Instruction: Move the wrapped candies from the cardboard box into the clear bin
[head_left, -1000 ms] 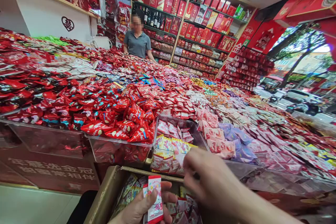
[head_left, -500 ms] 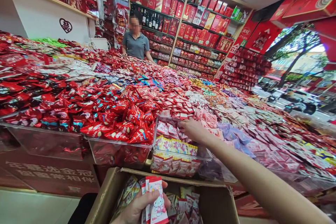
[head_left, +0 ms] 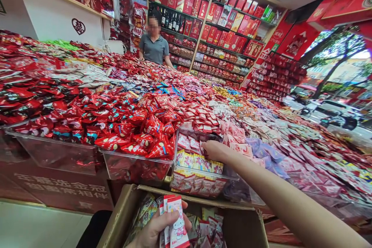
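My left hand [head_left: 155,228] is closed around a few red-and-white candy packets [head_left: 178,224] with a cartoon cat print, held over an open cardboard box [head_left: 242,221]. Loose candy packets [head_left: 207,229] lie inside that box. My right hand [head_left: 216,151] reaches into a clear plastic bin [head_left: 200,173], its fingers curled down at the back row and apparently pinching a packet there; the fingertips are partly hidden. Yellow-and-white packets [head_left: 200,161] stand in a row at the bin's front, with pinkish-red packets [head_left: 186,142] behind them.
A bin of red snack bags [head_left: 145,145] adjoins on the left. Purple packets [head_left: 266,151] lie right of my hand. Heaped sweets cover the wide display behind. Across it stands a person in a grey shirt [head_left: 154,48], before shelves of red boxes [head_left: 221,38].
My right hand has moved slightly toward me and lower in the bin. The left hand keeps its packets over the box. The whole view has shifted a little.
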Action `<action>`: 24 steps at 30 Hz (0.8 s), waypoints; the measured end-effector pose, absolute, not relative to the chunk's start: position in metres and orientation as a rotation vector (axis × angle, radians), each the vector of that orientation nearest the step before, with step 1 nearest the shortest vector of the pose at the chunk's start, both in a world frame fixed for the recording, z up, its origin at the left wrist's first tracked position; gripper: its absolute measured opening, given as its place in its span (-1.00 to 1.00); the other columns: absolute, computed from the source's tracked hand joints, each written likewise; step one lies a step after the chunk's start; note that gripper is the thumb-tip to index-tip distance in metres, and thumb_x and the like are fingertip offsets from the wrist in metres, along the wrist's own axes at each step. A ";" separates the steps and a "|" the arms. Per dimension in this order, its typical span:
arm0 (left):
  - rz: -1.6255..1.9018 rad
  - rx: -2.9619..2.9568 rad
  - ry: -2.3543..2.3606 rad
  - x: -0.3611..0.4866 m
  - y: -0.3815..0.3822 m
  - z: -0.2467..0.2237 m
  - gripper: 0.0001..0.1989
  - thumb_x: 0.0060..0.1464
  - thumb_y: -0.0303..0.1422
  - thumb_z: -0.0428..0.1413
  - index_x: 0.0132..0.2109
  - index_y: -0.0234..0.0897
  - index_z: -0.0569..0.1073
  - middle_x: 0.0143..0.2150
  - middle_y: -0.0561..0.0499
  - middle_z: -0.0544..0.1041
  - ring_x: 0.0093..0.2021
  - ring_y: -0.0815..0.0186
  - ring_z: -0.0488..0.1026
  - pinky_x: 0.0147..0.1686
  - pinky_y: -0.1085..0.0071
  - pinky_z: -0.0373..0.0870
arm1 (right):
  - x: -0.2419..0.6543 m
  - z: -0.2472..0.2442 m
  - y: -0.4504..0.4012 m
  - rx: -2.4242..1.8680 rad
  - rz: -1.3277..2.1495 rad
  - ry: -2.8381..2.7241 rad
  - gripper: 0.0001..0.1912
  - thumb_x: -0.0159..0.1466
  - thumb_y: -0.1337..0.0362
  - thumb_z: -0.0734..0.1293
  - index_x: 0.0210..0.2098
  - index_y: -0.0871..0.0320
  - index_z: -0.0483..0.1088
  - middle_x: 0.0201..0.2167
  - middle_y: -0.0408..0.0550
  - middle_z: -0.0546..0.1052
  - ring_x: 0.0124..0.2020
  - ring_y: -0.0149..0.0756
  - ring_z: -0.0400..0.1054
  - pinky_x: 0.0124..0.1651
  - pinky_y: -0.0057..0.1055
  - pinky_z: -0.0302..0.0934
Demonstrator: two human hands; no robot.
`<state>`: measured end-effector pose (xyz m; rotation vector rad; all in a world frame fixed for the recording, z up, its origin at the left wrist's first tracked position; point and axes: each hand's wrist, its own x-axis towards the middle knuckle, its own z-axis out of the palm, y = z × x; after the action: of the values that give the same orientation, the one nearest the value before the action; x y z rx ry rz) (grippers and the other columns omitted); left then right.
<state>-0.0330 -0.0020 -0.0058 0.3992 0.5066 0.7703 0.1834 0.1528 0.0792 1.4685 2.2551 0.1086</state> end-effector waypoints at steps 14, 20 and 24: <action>0.752 0.453 0.561 -0.031 -0.001 -0.014 -0.68 -0.17 -0.33 0.21 -0.22 -0.40 0.43 -0.46 -0.13 0.53 -0.50 0.34 0.42 -0.47 0.48 0.28 | 0.184 0.071 0.161 1.446 0.113 2.362 -0.64 -0.04 0.36 0.32 -0.21 0.27 0.34 -0.22 0.15 0.45 -0.18 -0.14 0.32 -0.21 -0.44 0.15; 0.748 0.458 0.557 -0.030 -0.002 -0.012 -0.68 -0.18 -0.33 0.21 -0.23 -0.39 0.43 -0.46 -0.14 0.54 -0.53 0.38 0.41 -0.50 0.51 0.27 | 0.180 0.091 0.161 1.562 -0.013 2.274 -0.70 -0.15 0.29 0.40 -0.39 0.28 0.44 -0.39 0.12 0.50 -0.34 -0.12 0.37 -0.44 -0.47 0.14; 0.754 0.450 0.557 -0.031 -0.002 -0.012 -0.69 -0.17 -0.35 0.21 -0.23 -0.40 0.43 -0.47 -0.14 0.54 -0.51 0.36 0.42 -0.47 0.49 0.29 | 0.181 0.098 0.162 1.649 -0.117 2.324 -0.75 -0.02 0.20 0.31 -0.38 0.21 0.44 -0.41 0.01 0.50 -0.41 -0.26 0.36 -0.51 -0.51 0.08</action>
<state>-0.0306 -0.0018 -0.0117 0.4502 0.5566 0.7538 0.1807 0.1618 0.0979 1.6494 2.3235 -0.1168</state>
